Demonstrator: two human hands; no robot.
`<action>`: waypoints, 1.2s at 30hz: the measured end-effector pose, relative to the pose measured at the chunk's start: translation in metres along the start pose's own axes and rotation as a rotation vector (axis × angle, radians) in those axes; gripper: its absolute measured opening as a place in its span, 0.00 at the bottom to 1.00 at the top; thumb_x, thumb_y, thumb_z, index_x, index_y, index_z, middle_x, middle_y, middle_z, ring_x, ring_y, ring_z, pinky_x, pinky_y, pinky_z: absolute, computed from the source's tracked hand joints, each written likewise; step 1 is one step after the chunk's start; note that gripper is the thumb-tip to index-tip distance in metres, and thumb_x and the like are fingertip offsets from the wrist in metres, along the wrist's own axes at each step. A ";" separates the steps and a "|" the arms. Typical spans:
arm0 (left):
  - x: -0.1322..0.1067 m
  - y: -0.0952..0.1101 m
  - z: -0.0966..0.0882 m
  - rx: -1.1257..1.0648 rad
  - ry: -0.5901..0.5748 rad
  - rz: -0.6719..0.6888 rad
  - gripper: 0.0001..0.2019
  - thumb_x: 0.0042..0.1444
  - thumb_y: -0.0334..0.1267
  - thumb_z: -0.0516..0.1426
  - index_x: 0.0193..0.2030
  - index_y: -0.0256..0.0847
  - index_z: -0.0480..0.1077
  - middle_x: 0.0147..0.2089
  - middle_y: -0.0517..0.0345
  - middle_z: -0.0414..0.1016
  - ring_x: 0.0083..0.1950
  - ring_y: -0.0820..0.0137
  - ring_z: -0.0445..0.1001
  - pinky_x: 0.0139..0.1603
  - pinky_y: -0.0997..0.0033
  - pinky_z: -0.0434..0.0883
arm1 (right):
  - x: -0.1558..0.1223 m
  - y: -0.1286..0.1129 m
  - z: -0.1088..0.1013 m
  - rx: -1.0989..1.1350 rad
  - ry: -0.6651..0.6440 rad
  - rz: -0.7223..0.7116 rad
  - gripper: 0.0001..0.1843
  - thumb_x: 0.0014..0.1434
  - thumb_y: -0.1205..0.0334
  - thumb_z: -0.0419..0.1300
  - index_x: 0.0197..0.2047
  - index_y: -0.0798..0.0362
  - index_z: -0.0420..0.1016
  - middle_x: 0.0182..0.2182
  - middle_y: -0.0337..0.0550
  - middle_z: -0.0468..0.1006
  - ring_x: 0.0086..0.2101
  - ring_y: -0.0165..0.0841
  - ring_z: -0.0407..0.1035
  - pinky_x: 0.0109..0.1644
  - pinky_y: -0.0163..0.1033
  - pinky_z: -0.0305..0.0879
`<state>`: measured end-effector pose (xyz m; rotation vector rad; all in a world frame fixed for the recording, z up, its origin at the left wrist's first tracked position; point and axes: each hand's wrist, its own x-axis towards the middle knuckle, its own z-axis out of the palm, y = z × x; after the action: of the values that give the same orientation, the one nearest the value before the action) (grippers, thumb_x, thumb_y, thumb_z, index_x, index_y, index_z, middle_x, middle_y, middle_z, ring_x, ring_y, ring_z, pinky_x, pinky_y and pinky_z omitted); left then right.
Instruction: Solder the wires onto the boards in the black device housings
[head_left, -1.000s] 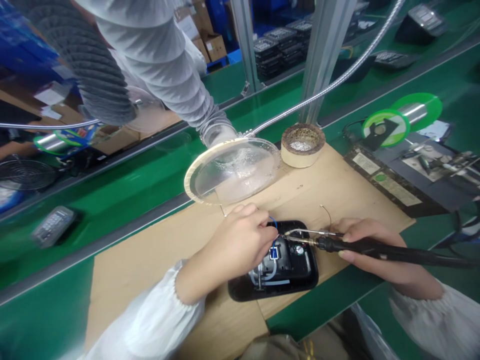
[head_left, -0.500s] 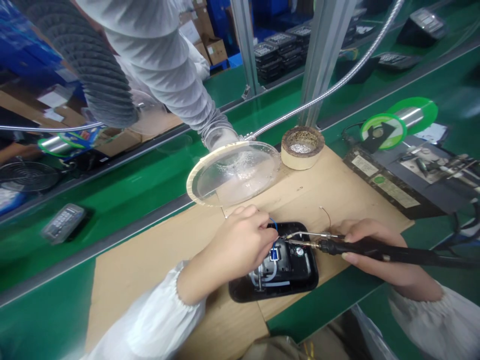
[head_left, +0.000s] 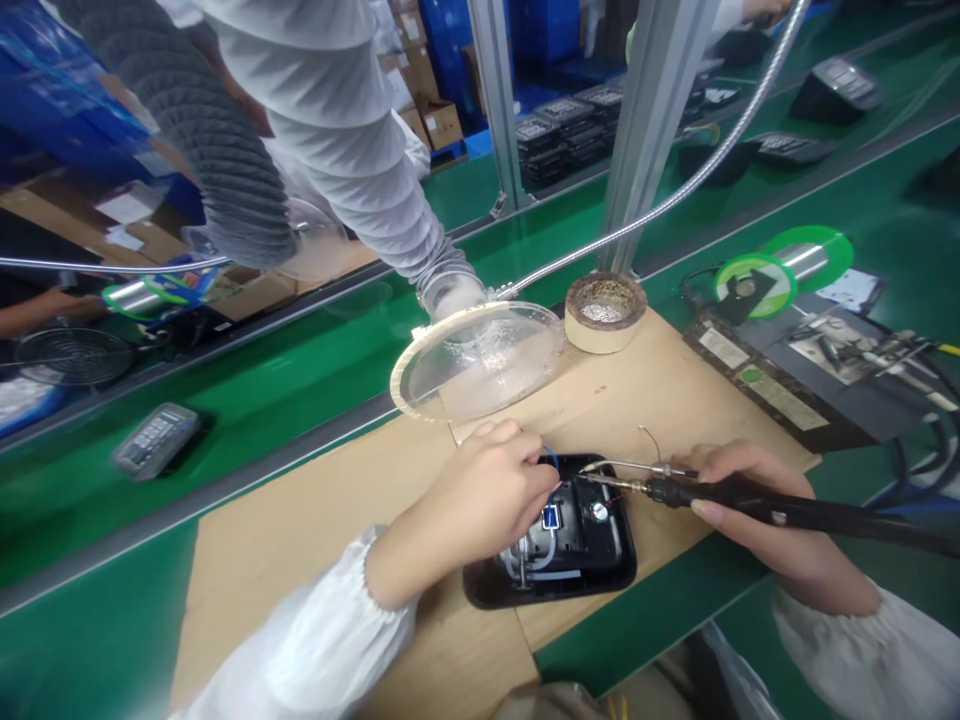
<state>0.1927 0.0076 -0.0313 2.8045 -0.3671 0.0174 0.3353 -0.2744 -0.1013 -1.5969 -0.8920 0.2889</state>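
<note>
My right hand (head_left: 750, 500) is wrapped round a black soldering iron (head_left: 817, 508), with a thin solder feed tube running alongside its tip. The tip points left over a black plastic housing (head_left: 619, 570) lying on the board. Inside the housing are a small blue part (head_left: 551, 517), clear tubing (head_left: 555, 550) and a round silvery part (head_left: 599, 512). My left hand (head_left: 487, 490) is closed in a pinch over the housing's left side. A blue wire (head_left: 553, 458) loops up at its fingertips and seems held there. The fingertips and the iron's tip are a little apart.
A clear fume hood (head_left: 480, 365) on a white flexible duct (head_left: 337, 120) hangs just beyond my hands. Behind it sits a tape roll (head_left: 604, 335) holding silvery bits. At right stands a solder feeder (head_left: 795, 370) with a green spool (head_left: 757, 285). Cardboard (head_left: 277, 540) covers the bench.
The iron's tip has drawn slightly right, away from my left fingertips. My left hand stays pinched in place. The whole view has shifted a little.
</note>
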 end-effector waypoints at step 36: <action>-0.002 -0.006 -0.002 -0.023 0.023 -0.069 0.12 0.67 0.34 0.53 0.32 0.38 0.73 0.36 0.54 0.71 0.38 0.66 0.68 0.41 0.65 0.68 | 0.054 -0.018 0.005 -0.124 0.205 -0.080 0.11 0.61 0.54 0.69 0.45 0.47 0.76 0.41 0.43 0.79 0.41 0.38 0.76 0.45 0.40 0.75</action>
<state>0.1923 0.0144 -0.0316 2.7903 -0.2632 0.0293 0.3617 -0.2341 -0.0699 -1.6663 -0.8253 0.0132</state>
